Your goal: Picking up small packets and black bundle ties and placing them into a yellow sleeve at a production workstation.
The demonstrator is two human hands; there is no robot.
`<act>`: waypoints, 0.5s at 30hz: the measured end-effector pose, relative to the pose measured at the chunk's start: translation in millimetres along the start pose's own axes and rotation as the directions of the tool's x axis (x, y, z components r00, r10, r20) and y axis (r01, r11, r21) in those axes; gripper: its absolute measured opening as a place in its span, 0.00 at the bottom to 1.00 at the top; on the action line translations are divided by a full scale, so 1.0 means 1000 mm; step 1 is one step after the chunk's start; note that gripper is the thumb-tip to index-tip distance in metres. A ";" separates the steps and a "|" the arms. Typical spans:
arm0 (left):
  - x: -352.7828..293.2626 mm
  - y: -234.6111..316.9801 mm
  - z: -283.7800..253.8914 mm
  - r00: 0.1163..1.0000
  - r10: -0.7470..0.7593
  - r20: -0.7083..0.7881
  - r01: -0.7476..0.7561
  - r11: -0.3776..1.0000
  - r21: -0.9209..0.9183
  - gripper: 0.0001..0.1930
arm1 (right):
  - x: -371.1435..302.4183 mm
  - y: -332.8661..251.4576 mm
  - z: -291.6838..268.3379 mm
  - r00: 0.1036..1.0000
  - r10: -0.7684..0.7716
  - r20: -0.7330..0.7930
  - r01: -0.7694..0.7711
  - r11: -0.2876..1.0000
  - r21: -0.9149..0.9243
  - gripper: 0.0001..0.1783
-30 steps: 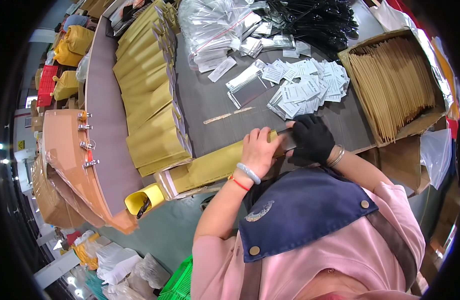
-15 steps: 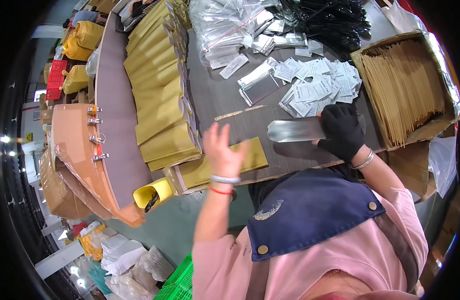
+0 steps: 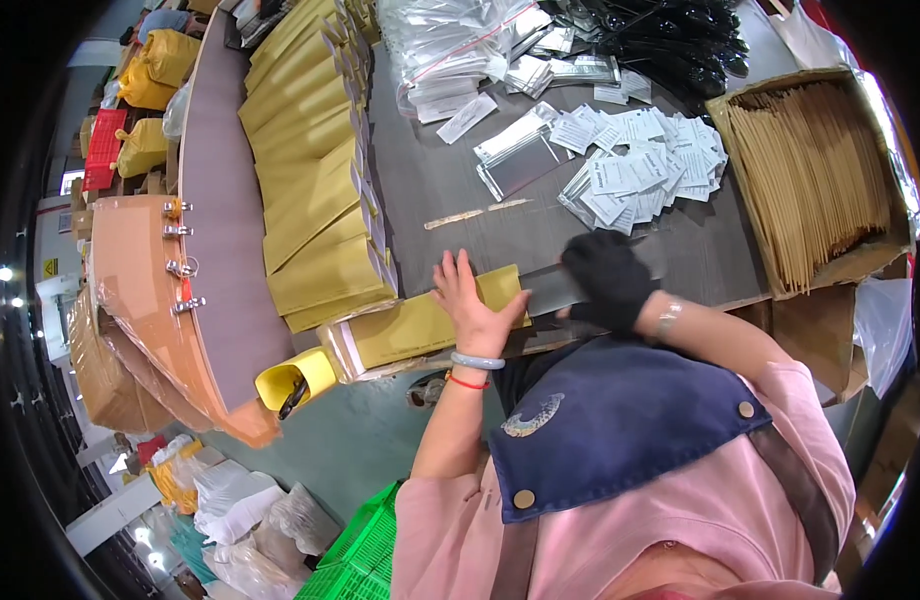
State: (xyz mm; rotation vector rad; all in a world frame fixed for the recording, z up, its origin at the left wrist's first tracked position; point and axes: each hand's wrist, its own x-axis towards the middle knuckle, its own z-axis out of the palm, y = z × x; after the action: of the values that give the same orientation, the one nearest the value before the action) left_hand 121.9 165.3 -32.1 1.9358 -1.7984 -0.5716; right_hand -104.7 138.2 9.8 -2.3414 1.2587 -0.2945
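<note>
A yellow paper mailer (image 3: pixel 395 335) lies flat along the table's near edge, its white flap strip at the left end. My left hand (image 3: pixel 470 312) rests on it with fingers spread and thumb out to the right. My right hand (image 3: pixel 610 283), in a black fingerless glove and blurred, closes over a long, glossy clear packet (image 3: pixel 552 291). The packet's left end meets the mailer's right end; whether it is inside the opening I cannot tell. Beyond the right hand lies a heap of small white printed cards (image 3: pixel 645 165), beside flat clear sleeves (image 3: pixel 520 150).
A long row of overlapping yellow mailers (image 3: pixel 315 160) runs up the left. At the right stands a cardboard box (image 3: pixel 725 130) packed with thin wooden sticks. Clear bags (image 3: pixel 445 50) and black glossy pieces (image 3: pixel 670 40) lie at the back. A yellow holder (image 3: pixel 310 373) hangs at the near edge.
My left hand has come down from above the mailer onto it. The right hand has carried the clear packet leftward and nearer, up to the mailer's right end.
</note>
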 end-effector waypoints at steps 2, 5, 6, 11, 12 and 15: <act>0.005 0.006 -0.005 0.998 0.044 0.038 -0.043 0.998 -0.045 0.45 | 0.009 -0.005 0.016 0.992 -0.094 -0.080 0.096 0.995 0.024 0.34; 0.049 0.008 -0.006 0.983 0.180 0.029 -0.175 0.977 -0.125 0.38 | 0.002 0.007 -0.002 0.975 -0.073 -0.208 0.107 0.982 0.156 0.33; 0.073 0.016 -0.003 0.963 0.258 -0.075 -0.267 0.949 -0.166 0.29 | -0.002 0.016 -0.009 0.970 -0.009 -0.244 0.033 0.995 0.095 0.33; 0.197 0.021 0.010 0.870 0.406 -0.280 -0.388 0.914 0.120 0.19 | -0.031 0.061 -0.063 0.821 0.250 -0.513 -0.273 0.961 0.031 0.28; 0.208 0.022 0.011 0.947 0.254 -0.199 -0.215 0.957 0.196 0.15 | -0.043 0.084 -0.070 0.787 0.297 -0.541 -0.329 0.943 0.039 0.26; 0.226 0.006 0.009 0.994 0.081 -0.074 -0.066 0.981 0.181 0.09 | -0.103 0.161 -0.094 0.632 0.305 -0.712 -0.441 0.897 -0.008 0.21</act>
State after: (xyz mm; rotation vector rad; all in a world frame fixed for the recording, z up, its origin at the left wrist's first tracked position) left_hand 128.1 -60.4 -37.1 1.9672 -1.9172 -0.3113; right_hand -316.4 119.5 15.6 -2.0715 2.1782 -1.0369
